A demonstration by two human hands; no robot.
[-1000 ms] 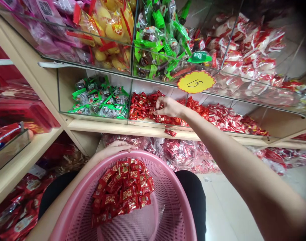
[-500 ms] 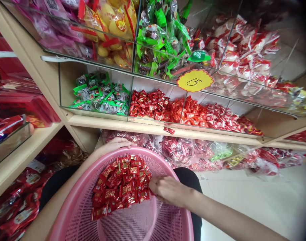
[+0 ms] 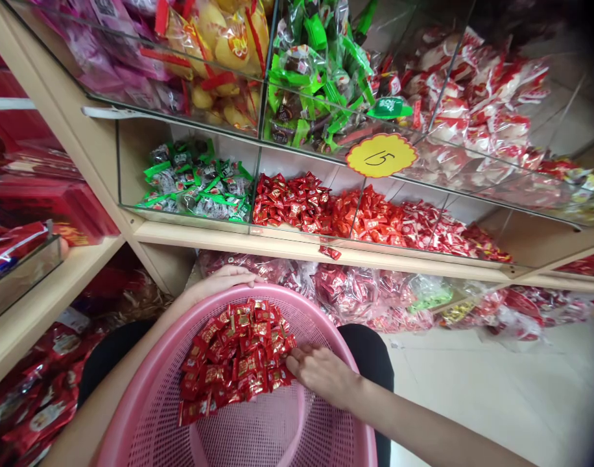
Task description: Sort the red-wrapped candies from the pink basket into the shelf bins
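Observation:
A pink plastic basket [image 3: 238, 447] with mesh walls stands tilted between the knees. A heap of red-wrapped candies [image 3: 246, 357] with gold print lies at its far side. My left arm reaches round the basket's left side, and my left hand [image 3: 224, 280] grips the far rim from outside. Inside the basket, my right hand [image 3: 323, 373] is closed at the right edge of the heap. Its curled fingers touch the candies there, and the fingertips are partly hidden among the wrappers.
Ahead, a wooden shelf [image 3: 408, 261] carries clear bins of wrapped sweets. A loose red candy [image 3: 330, 251] lies on its front ledge. A yellow price tag [image 3: 381, 155] marked 15 hangs above. Bagged sweets [image 3: 350, 288] sit underneath, and red packages [image 3: 39, 415] fill the left side.
My right hand has shifted slightly and turned a little at the heap's right edge. My left hand, the basket and the candies look nearly unchanged.

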